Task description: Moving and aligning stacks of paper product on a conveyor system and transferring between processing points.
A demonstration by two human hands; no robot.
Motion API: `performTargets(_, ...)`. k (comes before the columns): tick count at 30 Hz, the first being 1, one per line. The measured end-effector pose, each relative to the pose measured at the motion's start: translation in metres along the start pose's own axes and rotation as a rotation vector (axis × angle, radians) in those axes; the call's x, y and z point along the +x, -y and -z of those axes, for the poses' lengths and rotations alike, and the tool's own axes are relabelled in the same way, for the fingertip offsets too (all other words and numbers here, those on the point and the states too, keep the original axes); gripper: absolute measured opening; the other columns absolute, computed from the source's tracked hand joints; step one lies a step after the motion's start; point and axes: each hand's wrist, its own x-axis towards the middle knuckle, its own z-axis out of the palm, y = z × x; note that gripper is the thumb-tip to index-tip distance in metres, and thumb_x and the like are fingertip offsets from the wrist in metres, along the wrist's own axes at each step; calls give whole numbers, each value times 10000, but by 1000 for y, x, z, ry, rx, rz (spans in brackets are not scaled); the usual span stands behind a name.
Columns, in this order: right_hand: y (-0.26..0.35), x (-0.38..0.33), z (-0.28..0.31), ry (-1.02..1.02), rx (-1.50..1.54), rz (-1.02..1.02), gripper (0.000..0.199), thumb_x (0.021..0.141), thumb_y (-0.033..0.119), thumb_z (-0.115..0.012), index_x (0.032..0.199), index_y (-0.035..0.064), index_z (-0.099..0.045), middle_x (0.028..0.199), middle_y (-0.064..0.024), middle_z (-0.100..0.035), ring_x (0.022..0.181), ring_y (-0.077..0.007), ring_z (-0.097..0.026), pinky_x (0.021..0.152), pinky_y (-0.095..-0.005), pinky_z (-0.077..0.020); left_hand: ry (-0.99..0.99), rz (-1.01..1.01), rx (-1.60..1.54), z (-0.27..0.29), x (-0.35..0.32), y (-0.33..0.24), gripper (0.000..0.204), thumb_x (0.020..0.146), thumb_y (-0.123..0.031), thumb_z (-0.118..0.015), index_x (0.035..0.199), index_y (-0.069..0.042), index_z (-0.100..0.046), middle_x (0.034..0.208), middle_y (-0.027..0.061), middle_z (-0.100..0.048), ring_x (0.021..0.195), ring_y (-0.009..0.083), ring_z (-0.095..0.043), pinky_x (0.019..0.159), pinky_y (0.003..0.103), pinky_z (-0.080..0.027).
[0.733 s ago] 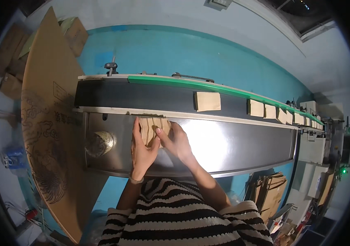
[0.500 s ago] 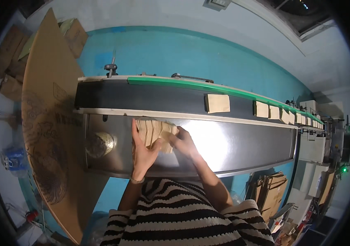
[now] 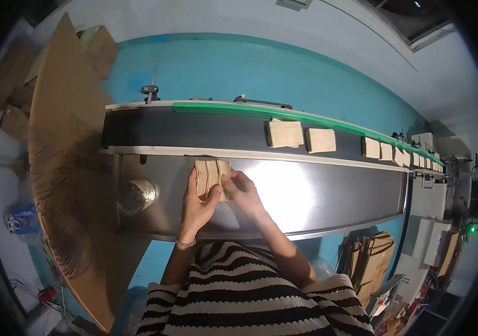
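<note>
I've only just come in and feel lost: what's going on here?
A person's left hand holds a row of flat tan bundles over a metal table, with the right hand at the row's right end. Beyond, similar tan pieces lie unevenly spaced on a dark conveyor belt, alongside a green rail.

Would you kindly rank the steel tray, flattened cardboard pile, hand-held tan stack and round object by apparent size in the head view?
1. Steel tray
2. Flattened cardboard pile
3. Tan stack and round object: too alike to rank
</note>
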Motion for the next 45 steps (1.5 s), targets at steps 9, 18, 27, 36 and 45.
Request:
performTargets(9,2,9,1,63,-366,-17,499,907,313,-694,1204,-68,-568,950,-147,-695,818,-192,-655,746,-316,-527,-45,-62,76,13,-4,5,762,850,-153,-751,1446,26,-311,1260,183,-607,1118,240,-628,914,335,-522)
performTargets(18,-7,9,-9,-229,-288,156,562,928,426,-664,1184,-55,-531,822,-118,-663,690,-206,-620,653,-330,-517,0,-64,46,18,-4,22,628,911,-169,-693,1424,9,-377,1258,163,-614,1144,207,-608,924,325,-506)
performTargets(27,10,10,28,43,-34,-107,443,922,269,-690,1211,-45,-570,1040,-121,-680,917,-163,-642,765,-294,-523,66,125,-128,-19,15,-12,421,968,-112,-565,1361,-21,-445,1211,105,-602,1063,173,-606,899,307,-505)
performTargets(36,15,61,161,-627,-303,398,427,883,246,-725,1180,-21,-573,935,-106,-635,874,-214,-618,794,-350,-489,-198,-710,981,-28,121,-21,387,838,-132,-667,1221,-185,-655,1506,92,-415,1400,338,-337,1071,502,-266)
performTargets(45,4,111,570,-932,-929,34,501,717,333,-747,1010,-52,-618,932,-233,-665,924,-335,-662,820,-432,-510,-303,-846,1062,-146,108,-39,500,784,-24,-693,1272,-82,-597,1400,166,-504,1316,383,-441,1087,481,-312)
